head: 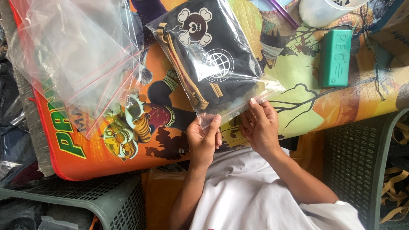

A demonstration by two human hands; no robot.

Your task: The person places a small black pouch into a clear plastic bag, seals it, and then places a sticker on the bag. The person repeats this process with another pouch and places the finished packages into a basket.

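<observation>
A clear zip bag [238, 102] lies on the cartoon-printed table top [162, 140] in front of me. Inside it is a folded black cloth bag [213, 55] with white round emblems and tan straps. My left hand [203, 138] pinches the bag's open near edge at its left corner. My right hand [259, 125] pinches the same edge further right, thumb and fingers pressed on the plastic strip. Both hands sit at the table's near edge, above my white shirt.
A pile of empty clear zip bags [72, 55] lies at the left of the table. A green rectangular block [336, 57] and a white plastic tub [326, 10] are at the far right. Grey-green plastic baskets [102, 200] stand left and right [362, 162] of me.
</observation>
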